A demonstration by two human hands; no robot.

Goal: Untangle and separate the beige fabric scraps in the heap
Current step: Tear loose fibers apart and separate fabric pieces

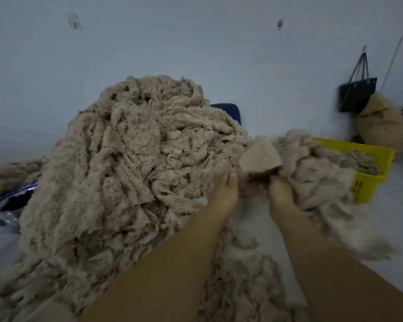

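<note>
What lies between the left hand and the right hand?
A flat beige scrap stands up between the left hand and the right hand; both seem to hold its lower edge. The head view shows it.

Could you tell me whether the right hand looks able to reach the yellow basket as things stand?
Probably yes: the right hand is near the yellow basket, only loose scraps between, though it grips a beige scrap.

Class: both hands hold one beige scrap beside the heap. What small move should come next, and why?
Probably pull the hands apart: the left hand and right hand each grip the scrap at its lower edge, bunched against the heap, so spreading should loosen it.
</note>
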